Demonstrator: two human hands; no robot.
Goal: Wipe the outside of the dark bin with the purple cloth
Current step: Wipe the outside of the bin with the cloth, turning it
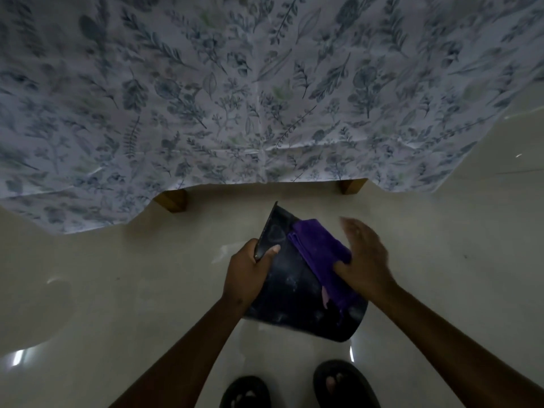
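Note:
The dark bin [291, 293] is held tilted in the air above the floor, its rim pointing away from me toward the table and its base toward me. My left hand [247, 269] grips the rim on the left, thumb on the outside wall. The folded purple cloth [321, 254] lies along the bin's right outer side. My right hand [363, 257] presses on the cloth, thumb hooked over its edge and fingers spread; the hand is slightly blurred.
A table draped in a leaf-printed cloth [265, 98] fills the upper view, two wooden legs [173, 200] showing below its hem. Pale glossy floor [117, 290] lies all around. My feet in dark sandals [344, 384] stand at the bottom edge.

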